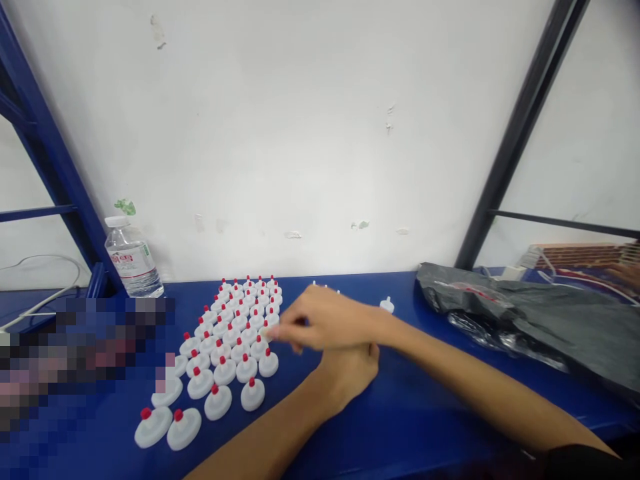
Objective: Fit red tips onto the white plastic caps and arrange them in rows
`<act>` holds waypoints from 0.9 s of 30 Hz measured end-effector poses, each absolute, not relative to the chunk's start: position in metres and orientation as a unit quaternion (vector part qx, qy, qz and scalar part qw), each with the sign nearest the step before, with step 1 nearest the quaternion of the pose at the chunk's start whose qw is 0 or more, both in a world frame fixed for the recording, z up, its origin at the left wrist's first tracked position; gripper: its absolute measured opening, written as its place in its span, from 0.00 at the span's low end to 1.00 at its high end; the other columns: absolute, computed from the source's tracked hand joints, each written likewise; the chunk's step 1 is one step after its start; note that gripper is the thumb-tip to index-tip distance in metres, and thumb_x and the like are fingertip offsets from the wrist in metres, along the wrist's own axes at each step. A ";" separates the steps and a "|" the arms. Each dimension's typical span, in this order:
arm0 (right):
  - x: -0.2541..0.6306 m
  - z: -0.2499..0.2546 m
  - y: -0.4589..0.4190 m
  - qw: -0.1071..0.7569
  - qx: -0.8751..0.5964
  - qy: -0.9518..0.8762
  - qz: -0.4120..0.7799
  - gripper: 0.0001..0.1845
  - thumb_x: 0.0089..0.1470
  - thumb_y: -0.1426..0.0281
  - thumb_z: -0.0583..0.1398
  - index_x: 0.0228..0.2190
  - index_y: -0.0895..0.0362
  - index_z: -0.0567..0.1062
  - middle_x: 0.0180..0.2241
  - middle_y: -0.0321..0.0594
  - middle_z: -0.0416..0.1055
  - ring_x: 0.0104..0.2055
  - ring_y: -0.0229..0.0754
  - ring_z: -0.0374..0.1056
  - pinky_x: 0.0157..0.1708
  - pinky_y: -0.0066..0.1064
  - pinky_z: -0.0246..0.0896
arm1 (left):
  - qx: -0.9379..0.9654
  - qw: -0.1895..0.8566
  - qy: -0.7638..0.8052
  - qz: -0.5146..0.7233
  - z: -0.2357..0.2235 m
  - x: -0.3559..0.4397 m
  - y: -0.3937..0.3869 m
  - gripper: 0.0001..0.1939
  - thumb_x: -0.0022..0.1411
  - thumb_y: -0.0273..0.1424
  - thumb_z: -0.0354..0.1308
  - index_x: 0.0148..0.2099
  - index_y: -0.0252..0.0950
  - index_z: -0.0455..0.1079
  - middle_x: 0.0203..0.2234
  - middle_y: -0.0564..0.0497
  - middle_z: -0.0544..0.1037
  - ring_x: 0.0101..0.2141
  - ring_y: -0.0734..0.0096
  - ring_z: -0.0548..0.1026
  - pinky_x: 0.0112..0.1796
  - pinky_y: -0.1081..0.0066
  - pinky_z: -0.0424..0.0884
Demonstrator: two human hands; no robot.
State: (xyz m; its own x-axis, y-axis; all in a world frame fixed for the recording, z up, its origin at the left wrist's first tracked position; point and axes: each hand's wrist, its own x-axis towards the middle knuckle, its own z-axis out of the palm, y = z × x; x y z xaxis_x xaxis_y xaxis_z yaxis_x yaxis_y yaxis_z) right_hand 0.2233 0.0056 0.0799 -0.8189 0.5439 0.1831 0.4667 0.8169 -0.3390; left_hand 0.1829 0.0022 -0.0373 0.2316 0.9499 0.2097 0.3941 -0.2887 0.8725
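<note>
My right hand [323,319] reaches across to the left, its fingers curled in and its thumb by the right edge of a group of white discs with red-tipped necks [225,370]. Whatever its fingertips grip, if anything, is too small to make out. Crossed beneath that wrist is my left hand [347,377]; most of its fingers are hidden, with one fingertip showing to the right. Behind my right hand, several white necks without red tips poke up. A similar white disc with a bare neck [387,305] stands apart to the right.
A clear water bottle [131,260] stands at the back left against the wall. Dark grey plastic bags [520,320] lie on the right of the blue table [425,427]. Metal posts rise on both sides. The left foreground is pixelated.
</note>
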 end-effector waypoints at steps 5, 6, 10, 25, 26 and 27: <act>0.270 0.088 0.055 0.120 -0.507 -0.850 -0.079 0.25 0.66 0.55 0.52 0.33 0.59 0.80 0.30 0.45 0.78 0.30 0.42 0.69 0.31 0.31 0.51 | 0.852 0.164 0.427 0.254 -0.027 0.182 0.001 0.12 0.64 0.29 0.48 0.44 0.41 0.72 0.36 0.44 0.81 0.38 0.51 0.79 0.40 0.58 0.70; 0.279 0.085 0.066 0.076 -0.544 -0.831 -0.087 0.23 0.65 0.55 0.54 0.36 0.59 0.81 0.33 0.48 0.78 0.34 0.45 0.71 0.32 0.31 0.52 | 0.855 0.135 0.438 0.244 -0.025 0.181 0.001 0.13 0.64 0.29 0.47 0.45 0.41 0.72 0.36 0.45 0.81 0.37 0.53 0.80 0.38 0.61 0.69; 0.303 0.064 0.096 -0.030 -0.576 -0.817 -0.023 0.21 0.55 0.52 0.63 0.36 0.56 0.82 0.35 0.48 0.80 0.37 0.48 0.74 0.32 0.31 0.56 | 0.805 0.142 0.500 0.284 -0.019 0.178 0.006 0.13 0.64 0.27 0.48 0.45 0.43 0.71 0.32 0.50 0.81 0.34 0.59 0.80 0.35 0.67 0.67; 0.314 0.103 0.072 -0.022 -0.418 -0.875 0.244 0.21 0.50 0.52 0.64 0.30 0.59 0.80 0.25 0.39 0.77 0.30 0.40 0.73 0.29 0.26 0.60 | 0.707 0.237 0.527 0.408 -0.018 0.177 0.021 0.16 0.67 0.37 0.51 0.53 0.37 0.70 0.45 0.41 0.78 0.44 0.56 0.79 0.42 0.64 0.70; 0.316 0.105 0.072 -0.025 -0.413 -0.875 0.252 0.22 0.50 0.51 0.65 0.31 0.59 0.80 0.26 0.39 0.77 0.31 0.40 0.73 0.29 0.27 0.60 | 0.712 0.252 0.516 0.405 -0.020 0.177 0.024 0.13 0.68 0.37 0.50 0.47 0.39 0.72 0.39 0.44 0.80 0.41 0.57 0.79 0.39 0.66 0.69; 0.317 0.105 0.072 -0.031 -0.411 -0.872 0.264 0.22 0.50 0.51 0.65 0.32 0.60 0.80 0.28 0.40 0.78 0.31 0.40 0.73 0.30 0.27 0.61 | 0.713 0.266 0.508 0.404 -0.022 0.176 0.026 0.12 0.68 0.37 0.50 0.43 0.40 0.73 0.34 0.47 0.81 0.38 0.59 0.80 0.37 0.67 0.69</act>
